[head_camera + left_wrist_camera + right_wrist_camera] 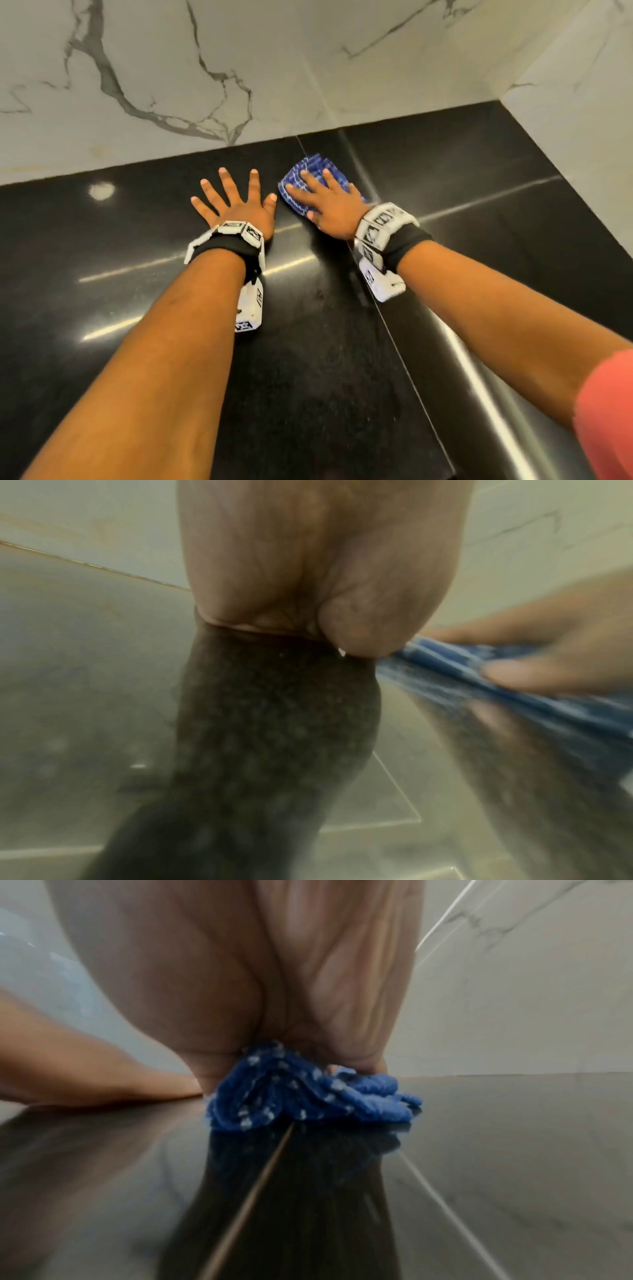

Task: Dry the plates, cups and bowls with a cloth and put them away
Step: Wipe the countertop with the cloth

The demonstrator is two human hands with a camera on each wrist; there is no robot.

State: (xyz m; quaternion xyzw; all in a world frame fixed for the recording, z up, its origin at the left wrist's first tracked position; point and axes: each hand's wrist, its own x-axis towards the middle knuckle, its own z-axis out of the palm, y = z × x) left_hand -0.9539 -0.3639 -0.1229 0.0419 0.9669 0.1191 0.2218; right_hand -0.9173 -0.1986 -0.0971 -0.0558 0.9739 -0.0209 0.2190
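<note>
We press our left hand [239, 209] flat on the black countertop [102, 260], fingers spread and holding nothing, while just beside it our right hand [329, 205] lies with straight fingers atop the bunched blue cloth [318, 171] near the countertop's back edge.

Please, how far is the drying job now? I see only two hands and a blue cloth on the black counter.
Done: cannot tell; no plates, cups or bowls show in any view. In hand: the right hand lies flat on the folded blue cloth, pressing it on the black counter; the left hand rests flat beside it with fingers spread. Left: unclear, since no dishes or storage place are visible.
</note>
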